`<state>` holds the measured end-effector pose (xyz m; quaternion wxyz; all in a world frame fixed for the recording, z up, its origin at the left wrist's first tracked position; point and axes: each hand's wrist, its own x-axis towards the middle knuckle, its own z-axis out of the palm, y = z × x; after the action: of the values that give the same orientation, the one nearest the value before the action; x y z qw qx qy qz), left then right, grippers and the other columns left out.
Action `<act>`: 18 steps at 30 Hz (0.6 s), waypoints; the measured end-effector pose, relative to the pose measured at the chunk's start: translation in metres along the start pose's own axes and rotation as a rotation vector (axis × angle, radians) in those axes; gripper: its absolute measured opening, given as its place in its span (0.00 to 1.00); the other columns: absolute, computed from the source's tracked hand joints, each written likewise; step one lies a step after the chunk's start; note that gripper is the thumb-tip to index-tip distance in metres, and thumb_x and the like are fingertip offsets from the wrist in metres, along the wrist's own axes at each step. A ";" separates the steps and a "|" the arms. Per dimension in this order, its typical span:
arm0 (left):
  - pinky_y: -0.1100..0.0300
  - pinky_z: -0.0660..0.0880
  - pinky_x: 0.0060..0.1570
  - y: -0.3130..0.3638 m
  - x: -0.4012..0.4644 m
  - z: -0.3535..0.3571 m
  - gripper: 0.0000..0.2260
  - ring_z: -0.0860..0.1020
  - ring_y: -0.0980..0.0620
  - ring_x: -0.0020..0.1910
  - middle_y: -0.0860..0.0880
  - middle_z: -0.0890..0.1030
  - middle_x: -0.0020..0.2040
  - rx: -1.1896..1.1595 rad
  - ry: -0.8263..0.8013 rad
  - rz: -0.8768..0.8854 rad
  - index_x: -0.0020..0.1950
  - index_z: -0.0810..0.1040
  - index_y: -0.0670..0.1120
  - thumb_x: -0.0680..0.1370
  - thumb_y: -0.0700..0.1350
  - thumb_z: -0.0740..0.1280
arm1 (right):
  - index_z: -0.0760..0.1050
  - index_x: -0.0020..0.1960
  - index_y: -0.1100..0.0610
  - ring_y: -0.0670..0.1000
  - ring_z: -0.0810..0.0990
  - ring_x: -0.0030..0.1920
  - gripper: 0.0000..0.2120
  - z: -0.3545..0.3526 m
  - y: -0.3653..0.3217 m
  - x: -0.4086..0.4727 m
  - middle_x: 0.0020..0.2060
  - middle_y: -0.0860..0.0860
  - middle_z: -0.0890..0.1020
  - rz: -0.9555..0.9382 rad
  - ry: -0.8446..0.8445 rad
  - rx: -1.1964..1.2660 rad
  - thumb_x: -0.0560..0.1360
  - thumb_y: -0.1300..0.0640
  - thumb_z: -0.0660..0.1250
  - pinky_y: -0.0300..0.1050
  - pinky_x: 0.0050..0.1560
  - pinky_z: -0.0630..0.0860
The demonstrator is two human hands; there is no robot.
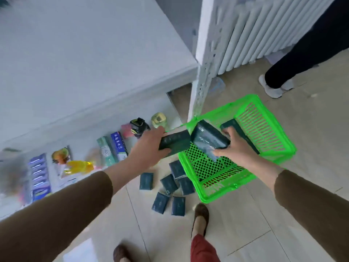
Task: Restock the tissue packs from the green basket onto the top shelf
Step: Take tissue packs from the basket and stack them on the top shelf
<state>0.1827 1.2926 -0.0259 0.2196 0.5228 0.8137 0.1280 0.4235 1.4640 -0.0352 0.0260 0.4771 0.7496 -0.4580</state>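
Bright, even daylight; soft shadows; motion blur leftward; wide-angle edge bending

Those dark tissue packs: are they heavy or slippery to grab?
Probably light: the right hand holds a tissue pack by one end. The glossy wrapper may be somewhat slippery. Likely soft but flat-sided, since the packs on the floor lie flat and seem unlikely to roll.

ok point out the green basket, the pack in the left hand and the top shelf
green basket [283, 140]: head view, on its far right rim
pack in the left hand [174, 142]: head view, on its dark face
top shelf [85, 53]: head view, on its bare surface
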 end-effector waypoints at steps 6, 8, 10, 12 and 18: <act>0.57 0.69 0.55 -0.110 -0.143 -0.166 0.24 0.73 0.50 0.56 0.52 0.75 0.56 -0.164 0.198 -0.079 0.65 0.75 0.54 0.70 0.47 0.76 | 0.73 0.60 0.56 0.43 0.78 0.47 0.25 0.059 -0.194 -0.077 0.48 0.48 0.80 -0.203 0.100 0.344 0.68 0.65 0.78 0.30 0.46 0.70; 0.56 0.71 0.53 -0.145 -0.179 -0.220 0.23 0.75 0.52 0.54 0.54 0.77 0.54 -0.221 0.258 -0.127 0.63 0.75 0.55 0.70 0.47 0.77 | 0.75 0.58 0.54 0.41 0.78 0.47 0.20 0.086 -0.254 -0.095 0.48 0.46 0.80 -0.263 0.073 0.443 0.70 0.65 0.76 0.29 0.47 0.71; 0.55 0.72 0.52 -0.178 -0.206 -0.270 0.22 0.76 0.52 0.52 0.55 0.80 0.52 -0.284 0.308 -0.176 0.59 0.75 0.54 0.69 0.47 0.78 | 0.75 0.58 0.54 0.40 0.77 0.46 0.19 0.110 -0.310 -0.107 0.48 0.45 0.80 -0.321 0.039 0.508 0.71 0.66 0.74 0.30 0.47 0.71; 0.55 0.74 0.50 -0.210 -0.221 -0.312 0.19 0.78 0.51 0.50 0.55 0.81 0.50 -0.330 0.344 -0.208 0.54 0.76 0.53 0.68 0.47 0.79 | 0.75 0.57 0.52 0.42 0.78 0.45 0.17 0.132 -0.357 -0.110 0.48 0.48 0.81 -0.362 0.021 0.535 0.73 0.64 0.74 0.36 0.47 0.72; 0.53 0.74 0.52 -0.288 -0.225 -0.395 0.17 0.78 0.51 0.52 0.53 0.81 0.53 -0.333 0.414 -0.253 0.56 0.78 0.50 0.70 0.48 0.78 | 0.72 0.64 0.54 0.43 0.82 0.44 0.17 0.179 -0.461 -0.078 0.52 0.50 0.82 -0.383 -0.047 0.519 0.77 0.58 0.70 0.39 0.43 0.75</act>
<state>-0.1596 0.9755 0.2421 0.1457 0.3367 0.8676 0.3355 0.0538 1.2251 0.2039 -0.1659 0.3074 0.6832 -0.6413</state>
